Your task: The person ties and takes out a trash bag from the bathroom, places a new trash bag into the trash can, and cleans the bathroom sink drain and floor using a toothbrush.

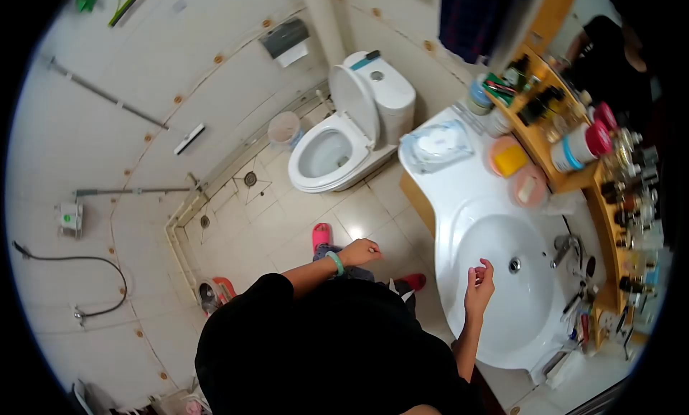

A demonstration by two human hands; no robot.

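Note:
My left hand [359, 252], with a pale green bangle [335, 263] at its wrist, is in front of my body above the tiled floor. Its fingers are curled in loosely, and no object shows in them. Over the near rim of the white washbasin [495, 322] is my right hand [479, 291], its fingers slightly bent and apart, holding nothing. A metal faucet [565, 250] stands on the basin's far side.
A white toilet [323, 160] has its lid raised, with a bin [285, 130] beside it. On the counter lie a wipes pack [438, 143] and a yellow soap bar [509, 161]. Bottles crowd the wooden shelf [610, 271]. A shower hose [118, 268] hangs left.

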